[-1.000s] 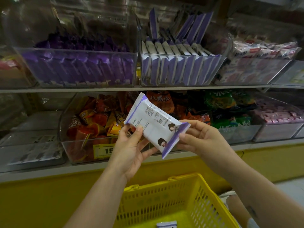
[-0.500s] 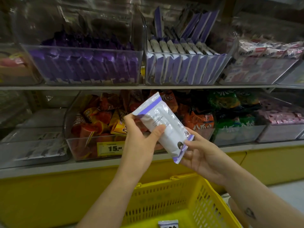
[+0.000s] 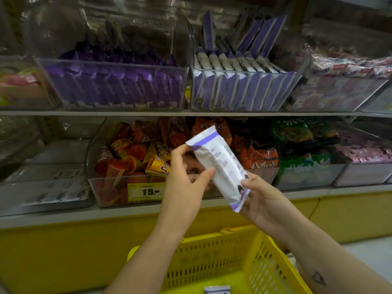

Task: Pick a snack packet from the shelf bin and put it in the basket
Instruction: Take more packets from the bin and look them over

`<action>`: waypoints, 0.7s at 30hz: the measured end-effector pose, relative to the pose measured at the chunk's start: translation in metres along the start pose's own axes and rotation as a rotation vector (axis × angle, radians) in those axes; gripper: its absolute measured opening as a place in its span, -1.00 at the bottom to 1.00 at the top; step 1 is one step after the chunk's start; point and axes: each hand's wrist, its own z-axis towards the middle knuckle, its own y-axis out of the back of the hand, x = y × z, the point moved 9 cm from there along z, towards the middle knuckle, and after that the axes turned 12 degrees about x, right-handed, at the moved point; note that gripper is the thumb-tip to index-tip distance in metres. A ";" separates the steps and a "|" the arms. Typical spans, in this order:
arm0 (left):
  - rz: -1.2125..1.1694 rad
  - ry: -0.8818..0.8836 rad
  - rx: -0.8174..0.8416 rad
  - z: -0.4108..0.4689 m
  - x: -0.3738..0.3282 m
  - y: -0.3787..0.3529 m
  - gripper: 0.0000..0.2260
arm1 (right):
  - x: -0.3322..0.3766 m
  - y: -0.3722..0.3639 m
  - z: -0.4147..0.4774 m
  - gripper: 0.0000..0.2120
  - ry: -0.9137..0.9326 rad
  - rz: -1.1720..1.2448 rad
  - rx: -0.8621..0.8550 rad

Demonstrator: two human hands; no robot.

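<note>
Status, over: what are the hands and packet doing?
Left hand, right hand: both hold packet. Packet over basket, not in yet. Nothing in the way.

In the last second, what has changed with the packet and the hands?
The snack packet has turned from broadside to steeper and narrower. The left hand has shifted from below it to grip its upper part. The right hand still pinches the lower end. The yellow basket and the second packet in it stayed below.
</note>
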 end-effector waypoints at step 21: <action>0.228 0.314 0.149 -0.002 0.031 -0.008 -0.29 | 0.044 -0.048 -0.003 -0.68 0.311 -0.809 -0.005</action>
